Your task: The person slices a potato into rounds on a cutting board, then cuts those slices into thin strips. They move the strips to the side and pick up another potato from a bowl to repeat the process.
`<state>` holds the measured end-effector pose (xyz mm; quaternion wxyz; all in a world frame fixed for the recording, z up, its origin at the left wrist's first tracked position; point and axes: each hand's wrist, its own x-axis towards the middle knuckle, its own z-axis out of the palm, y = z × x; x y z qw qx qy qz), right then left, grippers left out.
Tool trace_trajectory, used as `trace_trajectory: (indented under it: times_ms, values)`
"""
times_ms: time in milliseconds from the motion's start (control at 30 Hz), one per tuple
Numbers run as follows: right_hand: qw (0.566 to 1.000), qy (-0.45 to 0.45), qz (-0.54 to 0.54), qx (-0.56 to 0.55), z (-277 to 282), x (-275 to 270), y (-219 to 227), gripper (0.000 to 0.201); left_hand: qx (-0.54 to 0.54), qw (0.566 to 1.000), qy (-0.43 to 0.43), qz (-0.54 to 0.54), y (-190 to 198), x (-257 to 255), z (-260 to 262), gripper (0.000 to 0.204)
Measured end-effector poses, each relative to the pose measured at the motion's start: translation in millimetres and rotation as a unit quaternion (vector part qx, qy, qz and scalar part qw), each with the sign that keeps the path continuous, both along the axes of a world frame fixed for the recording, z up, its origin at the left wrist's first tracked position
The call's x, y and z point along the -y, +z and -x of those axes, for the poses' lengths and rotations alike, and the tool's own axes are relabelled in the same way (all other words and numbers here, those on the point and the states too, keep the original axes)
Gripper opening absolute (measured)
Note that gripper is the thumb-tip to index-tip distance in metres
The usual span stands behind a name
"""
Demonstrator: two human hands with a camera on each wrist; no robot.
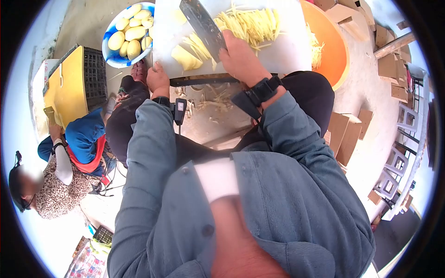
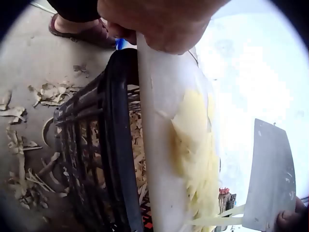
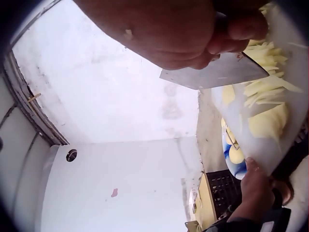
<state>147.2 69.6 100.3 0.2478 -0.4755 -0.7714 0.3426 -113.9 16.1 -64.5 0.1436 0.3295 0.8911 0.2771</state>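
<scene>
A white cutting board [image 1: 289, 55] lies before me. My left hand [image 1: 158, 79] grips its near left corner, the thumb on top. In my right hand [image 1: 244, 60] is the handle of a cleaver [image 1: 201, 28], its broad blade raised over the board and tilted. A stack of thin potato slices [image 1: 185, 59] spreads near the left hand, with a few cut sticks beside it. Farther right is a big heap of potato sticks [image 1: 250, 28]. From the left wrist view, the blade [image 2: 270, 174] stands clear of the slices [image 2: 190, 116], with sticks close to its lower edge.
Peeled potatoes fill a blue-and-white bowl [image 1: 108, 48] left of the board; an orange basin [image 1: 340, 51] with potato sticks stands right. A black crate [image 2: 113, 121] is under the board, peelings [image 2: 50, 92] on the floor. Another person [image 1: 65, 185] sits left by a yellow board [image 1: 69, 88].
</scene>
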Motion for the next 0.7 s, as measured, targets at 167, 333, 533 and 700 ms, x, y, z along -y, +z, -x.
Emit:
trace_trajectory:
  times_ms: [167, 333, 533, 700]
  values:
    - [0.999, -0.005, -0.041, -0.005, -1.5, -5.0, -5.5, 0.021, 0.005, 1.0, -0.027, -0.013, -2.1, 7.8, 1.1, 0.056]
    - [0.998, -0.012, -0.056, 0.006, 0.6, -9.4, -11.9, 0.025, 0.034, 0.999, -0.017, 0.0, -5.9, 32.6, -3.7, 0.059]
    - [0.999, 0.022, -0.045, -0.002, 2.8, -0.1, -17.7, 0.03, 0.109, 0.994, -0.003, -0.021, -14.8, 50.1, -1.9, 0.059]
    - [0.996, 0.069, -0.013, 0.051, 8.5, 15.1, -23.4, 0.028, 0.103, 0.994, 0.011, 0.017, -2.2, 59.1, -14.5, 0.049]
